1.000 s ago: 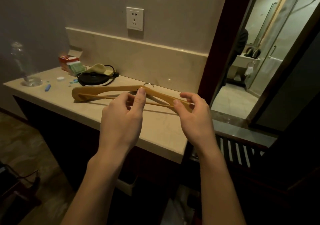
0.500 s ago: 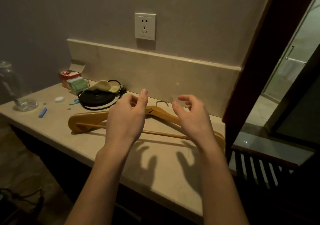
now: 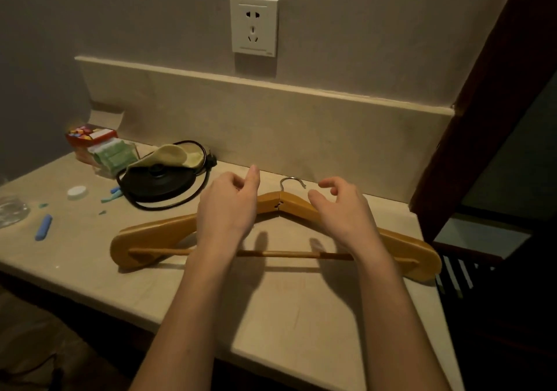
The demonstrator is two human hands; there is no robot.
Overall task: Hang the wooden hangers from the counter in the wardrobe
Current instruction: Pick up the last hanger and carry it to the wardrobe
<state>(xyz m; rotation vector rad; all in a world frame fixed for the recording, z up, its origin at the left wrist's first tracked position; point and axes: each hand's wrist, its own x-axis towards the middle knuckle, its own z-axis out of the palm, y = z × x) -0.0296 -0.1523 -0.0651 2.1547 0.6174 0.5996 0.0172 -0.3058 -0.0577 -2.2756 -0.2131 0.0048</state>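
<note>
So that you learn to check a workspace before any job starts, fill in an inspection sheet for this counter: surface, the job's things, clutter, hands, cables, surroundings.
Surface: beige stone counter, dimly lit.
Job's things: one wooden hanger lies flat, hook end toward the wall; wardrobe not in view.
Clutter: black kettle base, red box, green packets, white cap, blue piece.
Hands: left hand and right hand hover over the hanger, fingers loosely curled, holding nothing.
Cables: black cord loops round the kettle base; nothing plugged into the wall socket.
Surroundings: dark wooden frame at the right.
</note>
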